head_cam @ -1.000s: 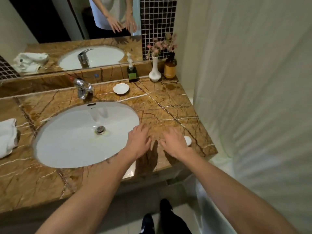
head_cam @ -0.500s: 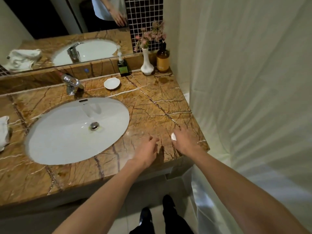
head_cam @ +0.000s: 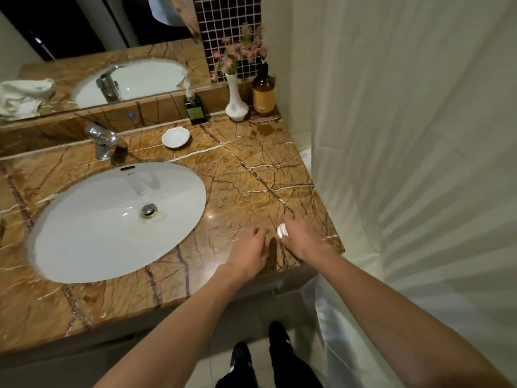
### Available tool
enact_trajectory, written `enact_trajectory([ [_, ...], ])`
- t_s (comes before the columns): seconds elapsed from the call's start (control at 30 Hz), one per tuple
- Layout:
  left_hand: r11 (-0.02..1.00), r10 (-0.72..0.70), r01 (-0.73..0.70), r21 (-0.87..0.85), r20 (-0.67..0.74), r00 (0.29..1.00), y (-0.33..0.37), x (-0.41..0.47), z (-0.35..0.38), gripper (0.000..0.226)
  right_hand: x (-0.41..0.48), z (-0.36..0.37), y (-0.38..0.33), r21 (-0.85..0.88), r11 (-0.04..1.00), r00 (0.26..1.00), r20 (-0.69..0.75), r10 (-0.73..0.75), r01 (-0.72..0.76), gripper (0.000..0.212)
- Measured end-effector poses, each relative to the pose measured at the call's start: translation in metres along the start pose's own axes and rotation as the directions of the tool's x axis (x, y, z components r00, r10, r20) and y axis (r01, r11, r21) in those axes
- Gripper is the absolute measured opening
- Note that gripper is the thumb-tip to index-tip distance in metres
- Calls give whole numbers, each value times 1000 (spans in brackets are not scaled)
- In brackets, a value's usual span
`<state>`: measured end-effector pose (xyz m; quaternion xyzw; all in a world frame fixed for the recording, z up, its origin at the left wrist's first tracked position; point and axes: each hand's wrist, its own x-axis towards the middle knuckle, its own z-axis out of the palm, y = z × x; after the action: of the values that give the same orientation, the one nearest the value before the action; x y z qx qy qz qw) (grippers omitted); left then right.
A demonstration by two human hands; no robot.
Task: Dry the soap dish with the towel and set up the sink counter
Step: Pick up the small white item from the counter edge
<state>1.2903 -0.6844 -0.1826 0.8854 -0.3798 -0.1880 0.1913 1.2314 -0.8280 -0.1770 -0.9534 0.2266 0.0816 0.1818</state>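
The soap dish (head_cam: 175, 137), a small white scalloped saucer, sits empty on the brown marble counter (head_cam: 246, 175) in the upper middle of the frame, just right of the chrome faucet (head_cam: 102, 140) and in front of a green pump bottle (head_cam: 194, 107). It lies well apart from both hands, which are at the counter's front right corner, lower in the frame. The right hand (head_cam: 300, 238) is curled around a small white object (head_cam: 282, 230), probably a bar of soap, pinched between thumb and fingertips just above the marble. The left hand (head_cam: 249, 252) is just beside it, palm down, fingers loosely bent and holding nothing. The white sink basin (head_cam: 84, 233) fills the left centre. A towel shows only as a reflection in the mirror (head_cam: 92, 32) at the upper left.
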Motion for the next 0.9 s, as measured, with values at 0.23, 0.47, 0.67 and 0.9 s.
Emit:
enact_trajectory([
  [0.23,999,22,-21,47,-33,999,25,31,23,44,-8,-22,45,35,998,997,-51,56,-54,49],
  [0.47,994,-26,29,103,-33,999,34,43,41,56,-20,-24,71,39,997,996,-63,67,-65,39],
  [0.67,991,-59,68,118,-80,995,37,48,46,63,-18,-23,70,22,998,997,-48,57,-56,41],
  [0.9,997,-73,76,22,-96,993,38,53,49,71,-8,-22,59,10,999,999,-9,40,-40,42],
])
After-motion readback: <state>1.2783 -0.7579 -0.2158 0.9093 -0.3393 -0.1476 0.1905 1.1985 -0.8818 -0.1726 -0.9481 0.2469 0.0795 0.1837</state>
